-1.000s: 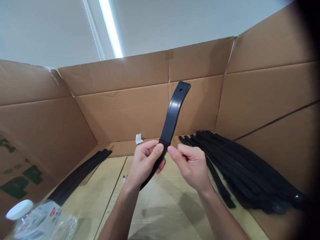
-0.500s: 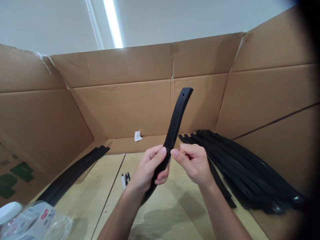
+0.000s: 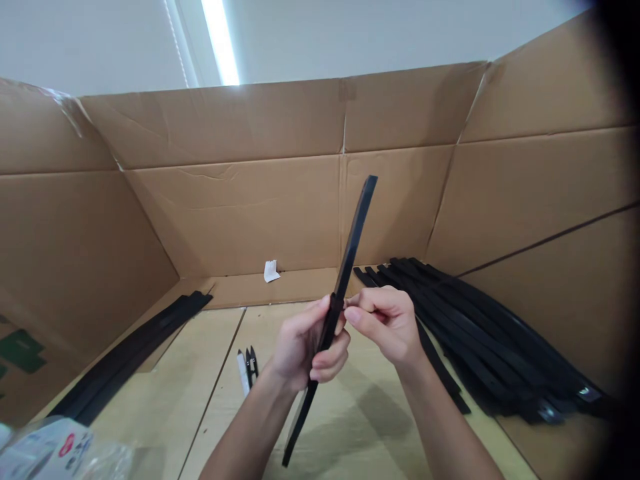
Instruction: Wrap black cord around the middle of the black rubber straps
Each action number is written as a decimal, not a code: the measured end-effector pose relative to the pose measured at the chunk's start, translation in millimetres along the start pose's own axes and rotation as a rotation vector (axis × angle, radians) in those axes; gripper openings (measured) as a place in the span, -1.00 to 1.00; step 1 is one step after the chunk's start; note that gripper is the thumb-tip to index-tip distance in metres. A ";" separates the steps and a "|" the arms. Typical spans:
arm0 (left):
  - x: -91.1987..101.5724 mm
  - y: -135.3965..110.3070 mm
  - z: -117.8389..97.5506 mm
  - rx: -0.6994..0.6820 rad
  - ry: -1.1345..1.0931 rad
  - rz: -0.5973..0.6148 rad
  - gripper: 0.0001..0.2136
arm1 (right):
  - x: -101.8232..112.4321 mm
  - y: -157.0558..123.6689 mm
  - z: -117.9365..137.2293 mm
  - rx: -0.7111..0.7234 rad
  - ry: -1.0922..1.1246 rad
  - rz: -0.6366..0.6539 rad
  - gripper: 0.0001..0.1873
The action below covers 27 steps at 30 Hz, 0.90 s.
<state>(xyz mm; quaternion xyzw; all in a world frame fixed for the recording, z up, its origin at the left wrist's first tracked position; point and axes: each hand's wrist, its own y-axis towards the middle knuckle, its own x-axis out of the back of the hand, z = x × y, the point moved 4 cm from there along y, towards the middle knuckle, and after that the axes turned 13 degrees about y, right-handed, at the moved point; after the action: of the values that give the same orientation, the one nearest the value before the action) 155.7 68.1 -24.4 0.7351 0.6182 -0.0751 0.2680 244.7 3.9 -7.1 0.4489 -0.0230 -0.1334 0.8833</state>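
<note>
A: Where is the black strip (image 3: 352, 247)?
B: Centre of frame, tilted, seen nearly edge-on. Left hand (image 3: 299, 345) grasps it around the middle.
A: Right hand (image 3: 390, 328)?
B: Fingers curled, thumb tip just beside the strip; cannot tell whether it pinches anything.
A: Surroundings?
B: Strip pile (image 3: 480, 347), right of frame; smaller stack (image 3: 135, 351), lower left.
</note>
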 end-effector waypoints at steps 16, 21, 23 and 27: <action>13.0 6.0 -0.5 -0.045 0.309 -0.113 -0.67 | 1.3 9.2 -11.3 -0.241 -0.028 -0.060 -0.52; 20.1 7.3 3.0 -0.048 0.426 -0.158 -0.68 | -1.2 9.7 -4.6 -0.231 -0.111 -0.105 -0.55; 21.4 6.9 3.9 -0.017 0.472 -0.191 -0.67 | -2.6 8.8 -2.4 -0.233 -0.151 -0.130 -0.60; 21.9 5.5 1.3 -0.008 0.648 -0.321 -0.60 | -2.9 4.1 -6.2 -0.335 -0.112 -0.165 -0.63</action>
<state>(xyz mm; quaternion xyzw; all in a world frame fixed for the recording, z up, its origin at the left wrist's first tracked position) 166.1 86.0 -33.5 0.6134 0.7788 0.1231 0.0458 243.8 11.8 -7.3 0.2879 -0.0127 -0.2321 0.9290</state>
